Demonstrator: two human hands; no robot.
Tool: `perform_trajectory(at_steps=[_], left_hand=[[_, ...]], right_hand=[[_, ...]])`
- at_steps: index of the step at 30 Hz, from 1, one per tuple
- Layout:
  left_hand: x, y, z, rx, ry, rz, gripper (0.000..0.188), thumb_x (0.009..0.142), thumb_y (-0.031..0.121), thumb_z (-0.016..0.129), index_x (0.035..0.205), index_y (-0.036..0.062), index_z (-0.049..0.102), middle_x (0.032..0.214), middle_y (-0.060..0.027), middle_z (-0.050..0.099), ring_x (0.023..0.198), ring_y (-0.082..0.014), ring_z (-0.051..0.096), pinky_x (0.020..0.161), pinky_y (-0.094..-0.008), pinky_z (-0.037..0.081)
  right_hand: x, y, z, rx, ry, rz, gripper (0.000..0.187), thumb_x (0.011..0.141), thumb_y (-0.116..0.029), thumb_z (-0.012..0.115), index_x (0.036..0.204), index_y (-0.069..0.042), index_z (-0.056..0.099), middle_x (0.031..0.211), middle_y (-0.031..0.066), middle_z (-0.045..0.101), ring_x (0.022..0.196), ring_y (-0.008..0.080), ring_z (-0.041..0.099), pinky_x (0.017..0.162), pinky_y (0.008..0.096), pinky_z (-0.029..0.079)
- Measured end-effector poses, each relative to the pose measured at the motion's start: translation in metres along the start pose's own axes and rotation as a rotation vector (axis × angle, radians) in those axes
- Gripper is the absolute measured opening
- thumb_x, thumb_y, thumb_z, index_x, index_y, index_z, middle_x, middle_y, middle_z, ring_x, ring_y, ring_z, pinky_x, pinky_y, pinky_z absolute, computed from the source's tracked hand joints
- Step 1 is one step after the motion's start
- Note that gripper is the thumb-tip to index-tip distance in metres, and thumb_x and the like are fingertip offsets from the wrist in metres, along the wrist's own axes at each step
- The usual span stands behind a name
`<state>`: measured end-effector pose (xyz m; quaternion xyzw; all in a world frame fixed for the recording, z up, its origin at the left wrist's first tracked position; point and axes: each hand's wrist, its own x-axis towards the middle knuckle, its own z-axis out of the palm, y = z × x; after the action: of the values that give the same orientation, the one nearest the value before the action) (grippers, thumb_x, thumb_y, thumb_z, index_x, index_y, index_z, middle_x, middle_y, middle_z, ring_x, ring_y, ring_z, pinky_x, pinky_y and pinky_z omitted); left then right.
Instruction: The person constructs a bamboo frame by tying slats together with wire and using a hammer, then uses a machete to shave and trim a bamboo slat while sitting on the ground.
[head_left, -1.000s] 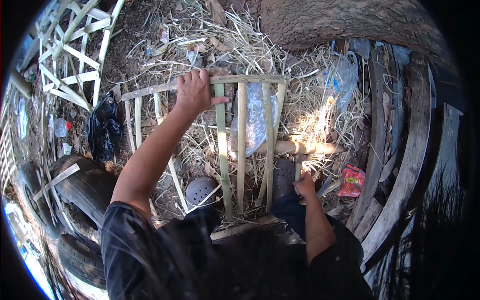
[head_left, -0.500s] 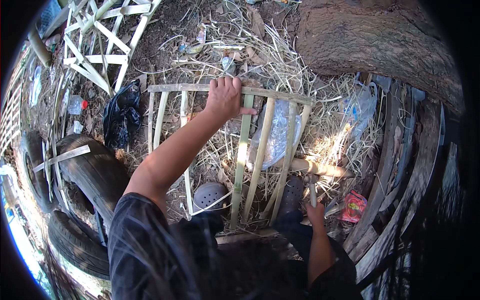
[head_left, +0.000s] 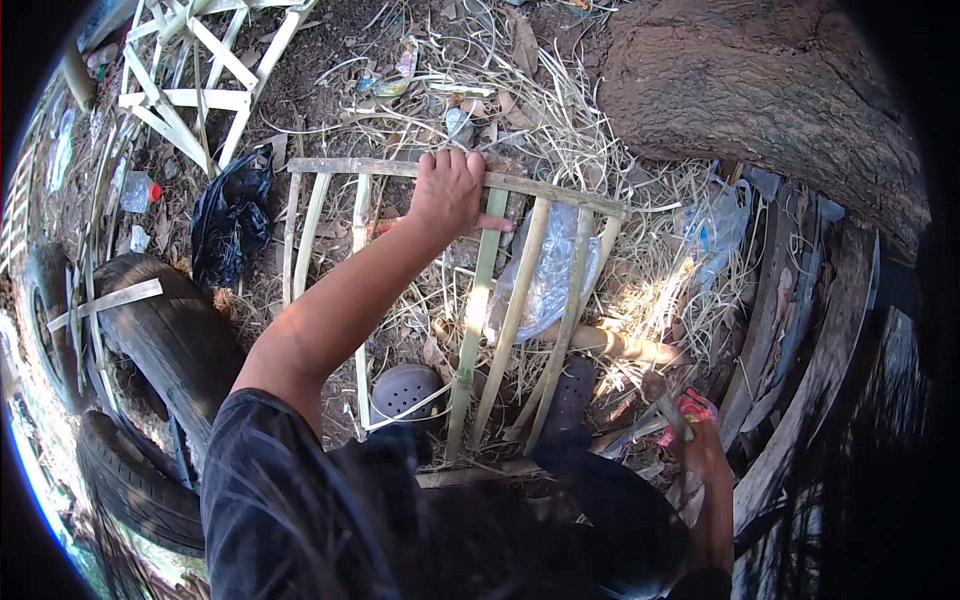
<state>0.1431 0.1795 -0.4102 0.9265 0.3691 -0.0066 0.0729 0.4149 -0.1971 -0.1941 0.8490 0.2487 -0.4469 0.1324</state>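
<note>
A ladder-like bamboo frame [head_left: 513, 290] of several upright slats under one crossbar stands in front of me. My left hand [head_left: 448, 192] is closed over its crossbar, fingers hooked over the top and thumb stretched along a green slat. Low on the right, my right hand [head_left: 706, 452] grips the handle of a hammer [head_left: 666, 402], partly blurred, held apart from the frame. Just beyond it lies a thick bamboo pole [head_left: 622, 345], passing behind the slats. A red wrapper [head_left: 692, 408] shows beside the hammer. My two clogs [head_left: 405, 390] are by the frame's lower end.
Old tyres [head_left: 165, 335] and a black plastic bag [head_left: 232, 220] lie to the left. At the far left is a lattice of pale bamboo strips [head_left: 215, 97]. A big tree trunk [head_left: 750, 80] fills the far right, above weathered boards [head_left: 830, 340]. Shavings litter the ground.
My right hand has swung right with the hammer, away from the bamboo pole, and the hammer has tilted. My left hand keeps its hold on the crossbar. The view has shifted slightly.
</note>
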Motion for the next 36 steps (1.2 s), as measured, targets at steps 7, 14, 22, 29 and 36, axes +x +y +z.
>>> perform_trajectory(at_steps=[7, 14, 22, 29, 36], left_hand=[[0.001, 0.000, -0.004, 0.004, -0.075, -0.011, 0.099, 0.052, 0.090, 0.050, 0.094, 0.0006, 0.050, 0.088, -0.0116, 0.054, 0.084, -0.0246, 0.054, 0.078, -0.0384, 0.039], [0.001, 0.000, -0.002, 0.002, -0.063, -0.020, 0.096, 0.049, 0.089, 0.053, 0.091, 0.0031, 0.050, 0.086, -0.0086, 0.053, 0.084, -0.0221, 0.050, 0.078, -0.0360, 0.036], [0.000, 0.000, 0.002, -0.026, -0.038, -0.027, 0.103, 0.049, 0.090, 0.051, 0.099, 0.0005, 0.053, 0.088, -0.0090, 0.053, 0.083, -0.0229, 0.052, 0.077, -0.0362, 0.038], [0.001, -0.002, 0.000, -0.059, -0.073, -0.033, 0.099, 0.048, 0.088, 0.055, 0.097, 0.0014, 0.052, 0.086, -0.0088, 0.053, 0.082, -0.0230, 0.053, 0.076, -0.0369, 0.037], [0.003, 0.002, -0.002, -0.009, -0.090, -0.043, 0.097, 0.049, 0.086, 0.057, 0.096, 0.0021, 0.051, 0.087, -0.0097, 0.054, 0.084, -0.0238, 0.053, 0.079, -0.0380, 0.038]], right_hand=[[0.041, -0.163, -0.002, 0.299, 0.083, -0.304, 0.025, 0.077, -0.017, 0.072, 0.069, 0.002, 0.057, 0.055, 0.0027, 0.051, 0.052, 0.0099, 0.049, 0.049, 0.0321, 0.040], [0.089, -0.255, 0.003, 0.424, 0.025, -0.539, 0.023, 0.081, -0.013, 0.064, 0.066, 0.000, 0.055, 0.054, -0.0017, 0.047, 0.050, 0.0077, 0.042, 0.047, 0.0300, 0.033], [0.114, -0.271, 0.014, 0.279, -0.008, -0.479, 0.022, 0.076, -0.016, 0.062, 0.069, 0.004, 0.058, 0.055, 0.0086, 0.053, 0.052, 0.0151, 0.052, 0.052, 0.0348, 0.041], [0.100, -0.278, 0.002, 0.384, -0.031, -0.482, 0.021, 0.074, -0.018, 0.063, 0.071, 0.003, 0.060, 0.056, 0.0065, 0.055, 0.054, 0.0150, 0.055, 0.053, 0.0344, 0.043], [0.115, -0.270, 0.000, 0.345, -0.037, -0.424, 0.022, 0.073, -0.018, 0.062, 0.073, 0.004, 0.059, 0.060, 0.0098, 0.057, 0.056, 0.0168, 0.056, 0.054, 0.0358, 0.043]])
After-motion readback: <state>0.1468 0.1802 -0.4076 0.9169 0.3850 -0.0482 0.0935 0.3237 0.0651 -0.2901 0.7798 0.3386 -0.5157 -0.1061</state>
